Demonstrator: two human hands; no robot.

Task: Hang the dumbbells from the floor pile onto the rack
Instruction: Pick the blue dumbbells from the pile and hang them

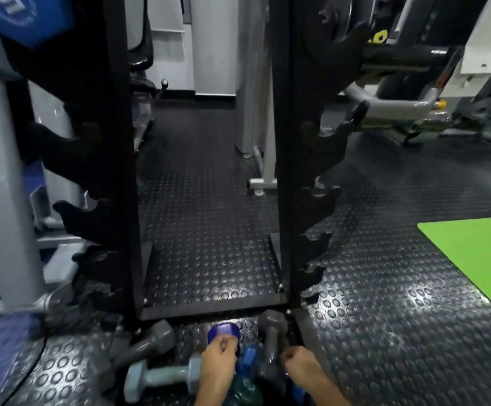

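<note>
Left hand (219, 360) grip around purple dumbbell (223, 332), right hand (298, 361) grip around grey dumbbell (270, 341), black rack (282, 142) behind

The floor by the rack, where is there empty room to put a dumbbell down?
Bare studded floor lies between the rack's two black uprights, and more spreads right of the rack up to the green mat. It is crowded at the rack's foot, where the left hand grips a purple dumbbell among grey dumbbells.
</note>
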